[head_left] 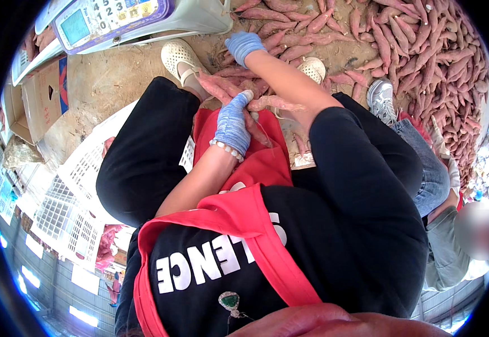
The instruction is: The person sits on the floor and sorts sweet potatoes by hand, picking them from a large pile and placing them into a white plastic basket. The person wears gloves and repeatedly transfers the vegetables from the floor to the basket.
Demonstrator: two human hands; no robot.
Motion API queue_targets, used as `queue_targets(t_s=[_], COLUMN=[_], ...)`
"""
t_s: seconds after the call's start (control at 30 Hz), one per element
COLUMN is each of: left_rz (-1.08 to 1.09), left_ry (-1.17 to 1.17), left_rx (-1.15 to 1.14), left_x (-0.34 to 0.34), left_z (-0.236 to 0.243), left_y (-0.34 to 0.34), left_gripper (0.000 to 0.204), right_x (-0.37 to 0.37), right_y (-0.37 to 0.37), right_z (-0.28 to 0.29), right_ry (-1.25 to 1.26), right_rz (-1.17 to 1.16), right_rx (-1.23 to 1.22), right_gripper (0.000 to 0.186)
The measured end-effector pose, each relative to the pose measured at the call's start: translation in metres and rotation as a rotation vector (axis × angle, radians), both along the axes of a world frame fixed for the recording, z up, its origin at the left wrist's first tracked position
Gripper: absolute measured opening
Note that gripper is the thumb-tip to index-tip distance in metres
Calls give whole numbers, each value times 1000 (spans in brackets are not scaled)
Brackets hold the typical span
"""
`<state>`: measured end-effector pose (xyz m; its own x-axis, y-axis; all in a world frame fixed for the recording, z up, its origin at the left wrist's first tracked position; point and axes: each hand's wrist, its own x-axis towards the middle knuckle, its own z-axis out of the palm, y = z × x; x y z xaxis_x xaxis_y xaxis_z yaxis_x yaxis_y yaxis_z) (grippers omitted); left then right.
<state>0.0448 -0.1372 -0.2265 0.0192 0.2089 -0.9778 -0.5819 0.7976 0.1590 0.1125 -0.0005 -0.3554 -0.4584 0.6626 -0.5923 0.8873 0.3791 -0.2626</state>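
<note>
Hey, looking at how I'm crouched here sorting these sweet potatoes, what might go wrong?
1. The left hand holds several sweet potatoes at once; one may slip out and bruise on the ground.
2. The right hand reaches far forward into the pile while you crouch, so you might tip off balance.
3. Loose roots lie beside your white shoes; stepping on one is likely to roll your foot.

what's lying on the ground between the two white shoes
In the head view, a cluster of reddish sweet potatoes lies on the dirt between the left white shoe and the right white shoe; the right hand reaches among them.
</note>
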Motion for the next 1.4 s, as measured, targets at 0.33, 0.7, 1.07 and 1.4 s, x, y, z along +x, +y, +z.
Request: queue_targets(t_s=[0.33, 0.7, 1.07, 1.4], left_rz=[-46, -57, -78, -65], left_ry=[-29, 5, 30, -3], left_rx=[11, 12, 32, 3], left_x=[-1, -1, 3, 3], left_z=[4, 0, 11, -4], left_y=[2, 0, 5, 0], left_gripper=[41, 42, 40, 45], right_x=[77, 72, 64, 112], right_y=[43, 65, 57, 39], right_z=[4, -3, 32, 34], right_ry=[-138, -245, -235, -234], right_rz=[3, -2, -178, -259], right_rx=[-8, -360, -475, -353], right_gripper=[39, 49, 55, 58])
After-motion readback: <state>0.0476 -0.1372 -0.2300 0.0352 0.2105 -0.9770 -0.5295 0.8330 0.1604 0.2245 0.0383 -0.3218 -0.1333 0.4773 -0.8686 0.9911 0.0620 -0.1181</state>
